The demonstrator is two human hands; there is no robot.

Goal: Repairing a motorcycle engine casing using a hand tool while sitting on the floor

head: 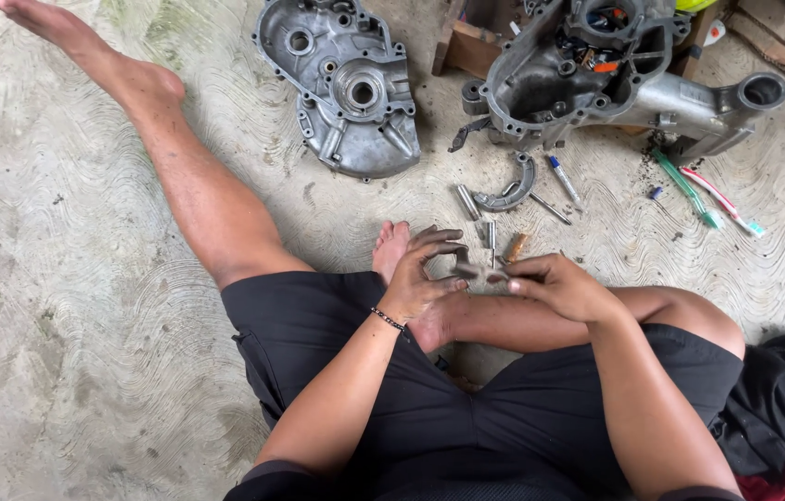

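— On bare concrete, a person sits cross-legged, left hand (pixel 420 278) and right hand (pixel 555 283) pinching a small dark metal part (pixel 478 273) between close-set fingertips.

— Which step?

— Fitting or inspecting by feel, I'd judge; next comes a steady grip and careful alignment.

— And beyond the fingers?

— Steel pins (pixel 468 201), a curved brake shoe (pixel 511 188), then a cast aluminium cover (pixel 341 83) and greasy engine case (pixel 615 79). Two toothbrushes (pixel 703 195) lie off right.

Dull cast-metal engine cover (pixel 346 88) and casing (pixel 596 83) lie on rough, swirl-textured concrete floor (pixel 58 278).
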